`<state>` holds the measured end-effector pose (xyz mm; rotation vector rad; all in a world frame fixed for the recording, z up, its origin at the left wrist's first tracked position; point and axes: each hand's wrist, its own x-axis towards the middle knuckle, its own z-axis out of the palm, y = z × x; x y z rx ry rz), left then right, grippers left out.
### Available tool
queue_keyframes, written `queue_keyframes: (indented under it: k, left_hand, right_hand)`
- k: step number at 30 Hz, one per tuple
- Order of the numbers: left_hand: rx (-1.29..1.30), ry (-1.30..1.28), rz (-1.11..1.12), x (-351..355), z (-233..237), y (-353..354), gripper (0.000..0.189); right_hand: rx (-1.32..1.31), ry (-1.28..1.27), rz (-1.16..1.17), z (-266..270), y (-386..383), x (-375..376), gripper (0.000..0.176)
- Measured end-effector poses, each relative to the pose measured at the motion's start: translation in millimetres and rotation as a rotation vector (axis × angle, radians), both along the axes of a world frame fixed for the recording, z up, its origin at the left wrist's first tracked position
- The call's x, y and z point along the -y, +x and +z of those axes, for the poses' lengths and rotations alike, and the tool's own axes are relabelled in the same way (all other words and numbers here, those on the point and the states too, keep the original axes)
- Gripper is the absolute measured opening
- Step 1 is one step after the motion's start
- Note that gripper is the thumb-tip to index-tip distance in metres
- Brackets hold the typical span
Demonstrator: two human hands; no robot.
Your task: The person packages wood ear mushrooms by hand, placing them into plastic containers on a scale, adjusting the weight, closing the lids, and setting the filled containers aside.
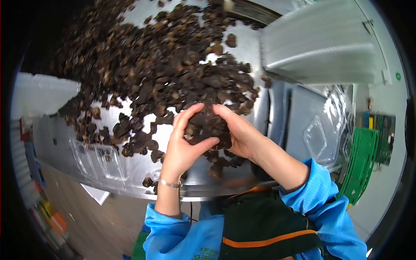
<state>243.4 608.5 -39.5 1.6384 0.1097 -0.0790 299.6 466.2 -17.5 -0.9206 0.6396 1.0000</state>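
A clump of dark brown mushrooms, wood ear by their look (208,125), is cupped between my two hands just above the steel table (162,132). My left hand (180,145) curves round the near left side of the clump, its thumb across the front. From the right, my right hand (240,132) closes on the same clump; its lower fingers are partly hidden. Beyond the hands spreads a large heap of the same mushrooms (160,65). A few loose mushrooms (216,167) lie near the table's front edge, below my hands.
Left on the table sits a clear plastic tray (104,162), with a whitish container (43,93) behind it. To the right are a tall stack of clear trays (320,47), a grey bin (299,130) holding clear packaging, and a green crate (359,164).
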Motion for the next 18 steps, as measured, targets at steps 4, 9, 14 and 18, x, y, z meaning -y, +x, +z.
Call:
queue_keyframes:
  k: [4, 9, 14, 18]
  left_hand:
    - [0.153, -0.096, -0.097, 60, 63, 5, 0.067]
    - [0.440, -0.043, -0.499, 198, 92, 23, 0.069]
    - [0.362, -0.016, -0.716, 283, 56, 26, 0.068]
    - [0.355, 0.476, -0.671, 293, 72, 17, 0.073]
  right_hand:
    - [0.405, 0.052, -0.258, 65, -27, 60, 0.032]
    - [0.778, -0.238, -0.676, 103, -71, 185, 0.033]
    - [0.599, -0.452, -0.712, 59, -86, 278, 0.038]
    - [0.679, -0.860, -0.400, 58, -97, 300, 0.049]
